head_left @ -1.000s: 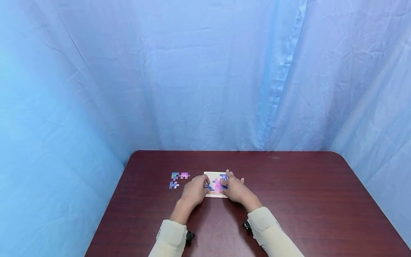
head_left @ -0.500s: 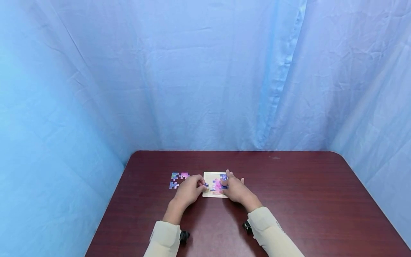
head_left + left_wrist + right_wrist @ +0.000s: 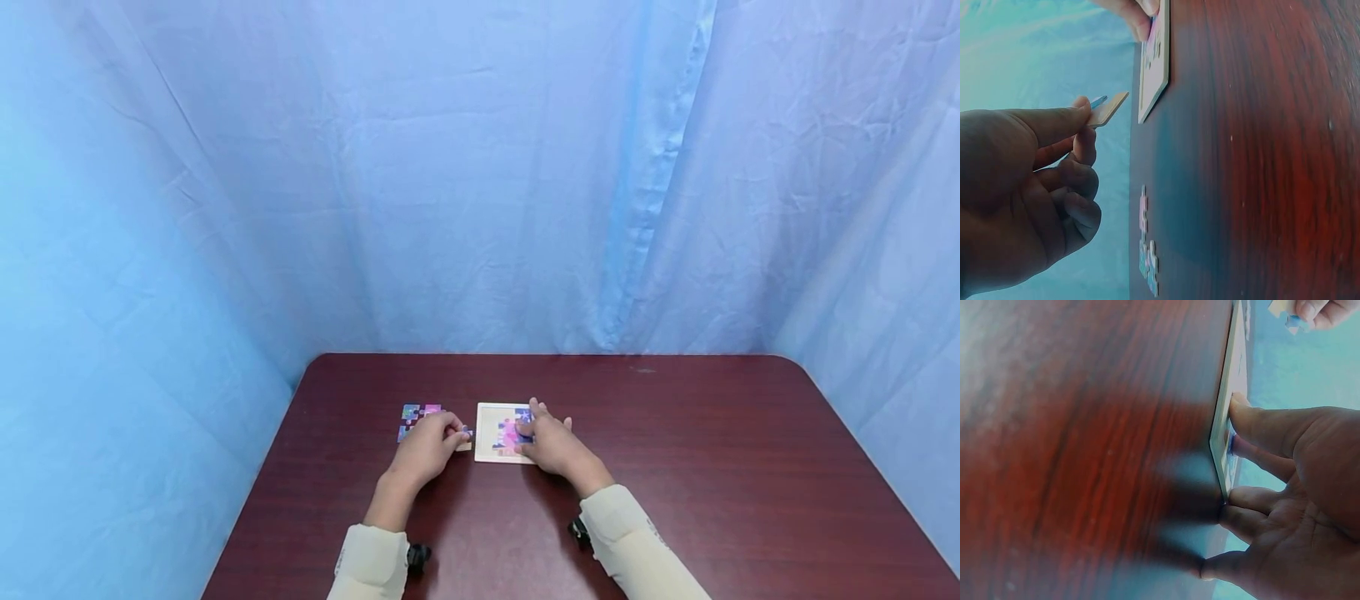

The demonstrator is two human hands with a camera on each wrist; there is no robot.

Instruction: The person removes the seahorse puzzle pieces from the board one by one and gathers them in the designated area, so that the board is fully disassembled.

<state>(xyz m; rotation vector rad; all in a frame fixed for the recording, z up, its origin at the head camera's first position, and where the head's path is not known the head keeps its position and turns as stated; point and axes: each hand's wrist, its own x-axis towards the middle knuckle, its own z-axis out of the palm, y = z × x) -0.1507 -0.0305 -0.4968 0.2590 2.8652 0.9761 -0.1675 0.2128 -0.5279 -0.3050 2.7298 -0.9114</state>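
Note:
Between thumb and fingers, my left hand (image 3: 426,450) pinches a jigsaw puzzle piece (image 3: 1110,111) with blue and pale wood parts. It is held up off the table, just left of the puzzle board (image 3: 487,423). The board is a pale, shallow frame lying flat, with pink, purple and blue pieces (image 3: 508,435) in its right and lower part. My right hand (image 3: 555,443) rests on the board's right side. Its thumb and index finger press on top, while other fingers lie at the right edge and on the table; the hand hides that part of the picture.
Several loose puzzle pieces (image 3: 410,412) lie on the table left of the board, partly behind my left hand. The dark red wooden table (image 3: 675,467) stretches around them. Blue curtains (image 3: 480,183) hang along the back and sides.
My left hand has drawn away from the board to the left, bringing the pinched piece out past the frame's left edge. More bare board shows there. The right hand stays in place.

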